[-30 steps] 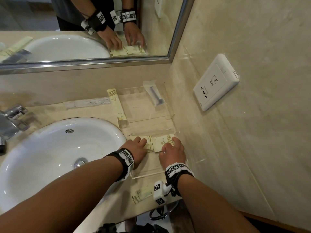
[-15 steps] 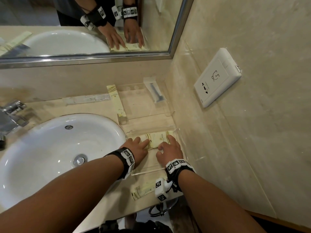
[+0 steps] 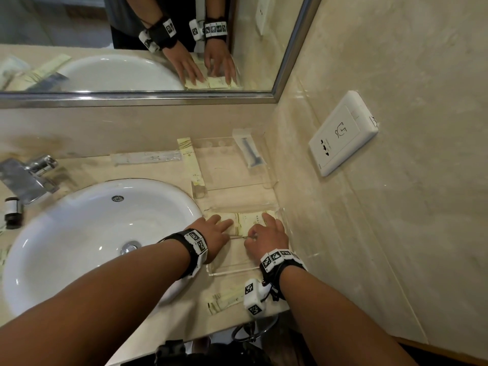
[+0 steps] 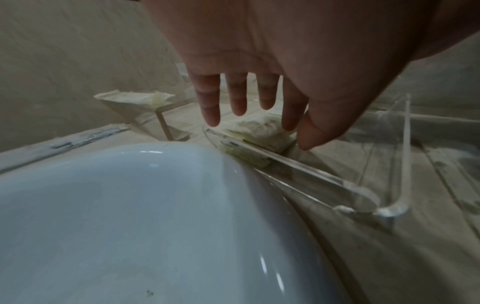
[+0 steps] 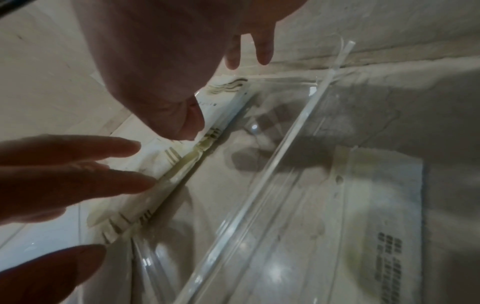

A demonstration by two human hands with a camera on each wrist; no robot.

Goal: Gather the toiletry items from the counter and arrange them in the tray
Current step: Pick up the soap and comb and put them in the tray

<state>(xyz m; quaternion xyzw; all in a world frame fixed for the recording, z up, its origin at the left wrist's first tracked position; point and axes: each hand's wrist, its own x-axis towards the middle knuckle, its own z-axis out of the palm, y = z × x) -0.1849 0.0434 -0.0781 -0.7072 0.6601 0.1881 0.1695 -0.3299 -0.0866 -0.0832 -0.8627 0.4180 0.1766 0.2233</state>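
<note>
Clear acrylic tray (image 3: 232,272): on beige counter, between sink (image 3: 79,233) and wall.
Pale packets (image 3: 248,223): flat at tray's far end.
Left hand (image 3: 215,235): fingers straight, spread, resting on left packet.
Right hand (image 3: 266,236): fingers relaxed, extended over right packet.

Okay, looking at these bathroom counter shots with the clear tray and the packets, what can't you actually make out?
- Print on the yellow packets: too small in the head view, blurred in the wrist views.
- Whether the left hand and right hand press the packets or hover: fingertip contact unclear.
- Packet on the counter edge: partly hidden behind the right wrist camera.
- Small bottle by the faucet: label unreadable.
</note>
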